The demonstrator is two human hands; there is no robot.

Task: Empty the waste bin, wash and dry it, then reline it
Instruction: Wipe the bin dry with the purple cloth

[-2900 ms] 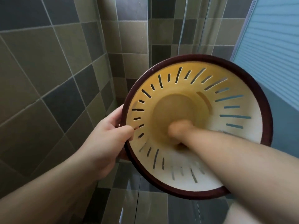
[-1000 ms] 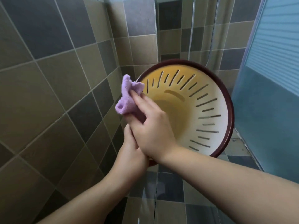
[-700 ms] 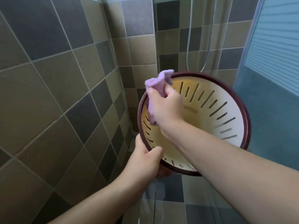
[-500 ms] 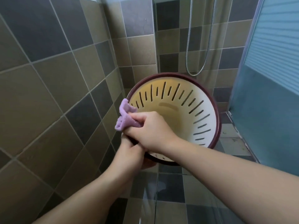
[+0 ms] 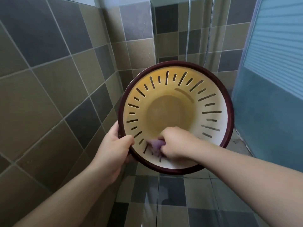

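Right hand [image 5: 176, 143] is curling round a small lilac cloth [image 5: 155, 145] and pressing it against the near inner wall of the round cream plastic waste bin with the dark maroon rim [image 5: 175, 102]. Left hand [image 5: 114, 148] is gripping that rim at its near-left edge, thumb inside, holding the bin in the air with its mouth tilted toward the camera. Judgement: drying is going best if the cloth is working round the wall, over each slot, then the base, while the left hand is turning the bin. Below, grey and olive floor tiles [image 5: 172, 194] are looking wet. Farther off, tiled walls [image 5: 65, 63] are meeting at a corner; a shower hose [image 5: 187, 38] is hanging there, a blue panel [image 5: 270, 95] standing right.
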